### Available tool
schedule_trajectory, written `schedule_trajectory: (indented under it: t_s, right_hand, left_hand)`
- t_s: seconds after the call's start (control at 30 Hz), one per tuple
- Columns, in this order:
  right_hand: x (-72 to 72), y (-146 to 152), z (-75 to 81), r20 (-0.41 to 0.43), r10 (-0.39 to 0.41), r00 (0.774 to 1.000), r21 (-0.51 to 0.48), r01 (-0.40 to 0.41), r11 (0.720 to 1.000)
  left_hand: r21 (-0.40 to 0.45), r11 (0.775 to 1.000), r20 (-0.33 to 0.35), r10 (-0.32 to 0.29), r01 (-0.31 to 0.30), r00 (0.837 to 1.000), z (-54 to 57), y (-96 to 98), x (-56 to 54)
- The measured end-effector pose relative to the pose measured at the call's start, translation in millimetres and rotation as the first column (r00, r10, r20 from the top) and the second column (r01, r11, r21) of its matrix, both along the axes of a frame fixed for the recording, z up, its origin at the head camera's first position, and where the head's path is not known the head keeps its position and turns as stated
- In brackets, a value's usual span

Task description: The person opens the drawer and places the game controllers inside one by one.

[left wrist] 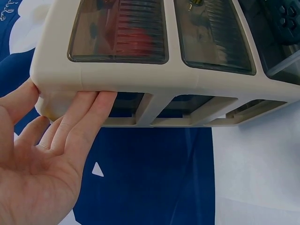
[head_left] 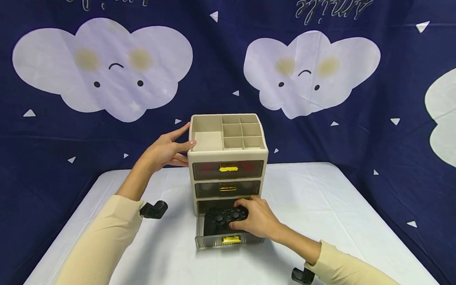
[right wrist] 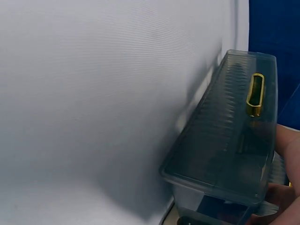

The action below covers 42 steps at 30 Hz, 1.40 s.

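A cream desktop drawer organizer (head_left: 228, 153) stands on the table, its bottom drawer (head_left: 231, 239) pulled out. Inside that drawer is a black game controller (head_left: 225, 216). My right hand (head_left: 256, 218) reaches in from the right and holds the controller's right end between thumb and fingers. In the right wrist view, the smoky drawer front with its gold handle (right wrist: 255, 94) hides most of the controller. My left hand (head_left: 165, 151) steadies the organizer's upper left side, fingers extended; in the left wrist view, the fingertips (left wrist: 105, 99) lie against the side wall.
Two closed drawers sit above the open one; something red (left wrist: 136, 40) shows through the top drawer's front. The organizer's top has divided compartments (head_left: 243, 130). A white cloth covers the table (head_left: 315, 215). Behind hangs a dark blue curtain (head_left: 215, 65) with printed clouds.
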State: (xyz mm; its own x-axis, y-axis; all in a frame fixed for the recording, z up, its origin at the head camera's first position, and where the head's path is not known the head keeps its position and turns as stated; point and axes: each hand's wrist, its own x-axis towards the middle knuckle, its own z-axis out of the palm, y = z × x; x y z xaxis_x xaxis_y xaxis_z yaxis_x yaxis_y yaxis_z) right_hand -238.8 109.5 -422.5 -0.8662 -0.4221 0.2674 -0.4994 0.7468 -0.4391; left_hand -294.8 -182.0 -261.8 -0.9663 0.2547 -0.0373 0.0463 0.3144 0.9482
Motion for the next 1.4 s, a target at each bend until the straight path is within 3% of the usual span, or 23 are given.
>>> schedule_trajectory:
  t_s: [0.47,1.4]
  right_hand:
    - [1.3,1.3,-7.7,-0.076,0.001,0.997,0.073,0.004,0.997]
    - [1.4,2.0,-6.8,-0.062,0.014,0.998,0.079,-0.009,0.997]
  left_hand:
    - [-0.008,1.0,-0.001,0.01,-0.01,1.0,-0.1,0.7,-0.4]
    - [0.003,1.0,0.004,0.001,-0.001,1.0,-0.8,0.6,-1.2]
